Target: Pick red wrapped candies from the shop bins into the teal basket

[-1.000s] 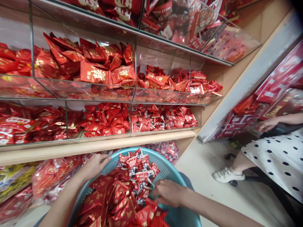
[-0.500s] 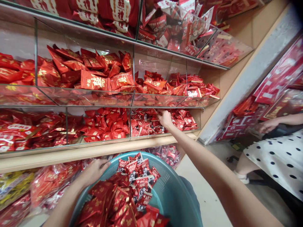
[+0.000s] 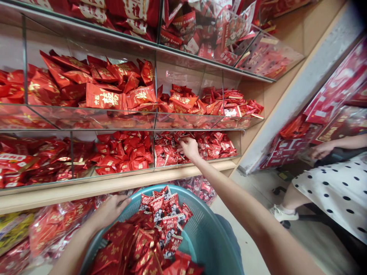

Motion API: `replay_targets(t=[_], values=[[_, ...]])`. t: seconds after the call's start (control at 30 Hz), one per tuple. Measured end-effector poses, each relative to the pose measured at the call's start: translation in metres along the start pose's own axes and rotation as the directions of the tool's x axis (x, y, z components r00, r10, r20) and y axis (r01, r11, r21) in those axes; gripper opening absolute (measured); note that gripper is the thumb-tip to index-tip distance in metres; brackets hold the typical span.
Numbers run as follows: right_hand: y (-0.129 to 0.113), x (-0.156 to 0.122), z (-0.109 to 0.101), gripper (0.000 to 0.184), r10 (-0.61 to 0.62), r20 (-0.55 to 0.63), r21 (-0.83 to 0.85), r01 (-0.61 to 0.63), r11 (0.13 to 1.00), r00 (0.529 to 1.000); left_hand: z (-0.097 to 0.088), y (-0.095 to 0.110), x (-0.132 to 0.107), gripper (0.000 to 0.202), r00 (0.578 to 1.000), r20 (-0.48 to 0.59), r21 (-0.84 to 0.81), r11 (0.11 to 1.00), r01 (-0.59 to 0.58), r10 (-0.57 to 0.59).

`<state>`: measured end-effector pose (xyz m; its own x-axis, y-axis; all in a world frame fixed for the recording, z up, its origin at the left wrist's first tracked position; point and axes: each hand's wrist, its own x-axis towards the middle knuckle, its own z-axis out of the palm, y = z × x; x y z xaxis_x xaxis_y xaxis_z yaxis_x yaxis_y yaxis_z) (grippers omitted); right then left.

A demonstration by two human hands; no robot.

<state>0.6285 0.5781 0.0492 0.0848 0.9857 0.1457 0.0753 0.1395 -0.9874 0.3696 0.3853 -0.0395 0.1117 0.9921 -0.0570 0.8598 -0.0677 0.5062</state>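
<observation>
A big teal basket (image 3: 206, 229) sits low in front of the person. It is full of little red packets (image 3: 143, 244), and some small packets with faces on them (image 3: 168, 214) lie on top at the far side.

The left hand (image 3: 110, 210) rests on the far left rim of the basket. Its fingers are curled over the rim and grip it.

The right hand (image 3: 189, 148) is stretched out to the bottom shelf bin (image 3: 197, 147), well away from the basket. The fingers are bent and lie down among the small red candy packs (image 3: 220, 147) there. They touch the packs, but you cannot tell if the hand has hold of any.

The bins are see-through boxes with clear walls, set in rows on a pale wood shelf (image 3: 120, 183). The bin to the left holds plump red packs (image 3: 126, 152). The row above holds bigger red bags with gold writing (image 3: 106, 97) and flat red packs (image 3: 229, 103). More red packs fill the top row (image 3: 200, 26). Under the wood shelf lie clear bags of red sweets (image 3: 57, 225).

On the right, past a grey post (image 3: 292, 103), another person in a white dress with black dots (image 3: 338, 191) sits by more red boxes (image 3: 338, 99). That person's hand (image 3: 319, 151) is near the boxes, and a white shoe (image 3: 282, 213) is on the pale floor (image 3: 258, 198)
</observation>
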Motion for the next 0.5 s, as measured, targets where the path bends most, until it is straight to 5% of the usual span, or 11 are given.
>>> replay_targets(t=[0.23,0.5], values=[[-0.002,-0.004,0.011,0.012,0.260,-0.050,0.322,-0.231,0.918,0.964,-0.002,0.002,0.000,0.045,1.000,0.002,0.021,1.000,0.001,-0.001],[-0.001,0.003,0.024,0.024,0.326,-0.101,0.496,-0.237,0.835,0.940,0.000,-0.001,0.001,0.045,1.000,-0.008,-0.003,1.000,0.008,-0.008]])
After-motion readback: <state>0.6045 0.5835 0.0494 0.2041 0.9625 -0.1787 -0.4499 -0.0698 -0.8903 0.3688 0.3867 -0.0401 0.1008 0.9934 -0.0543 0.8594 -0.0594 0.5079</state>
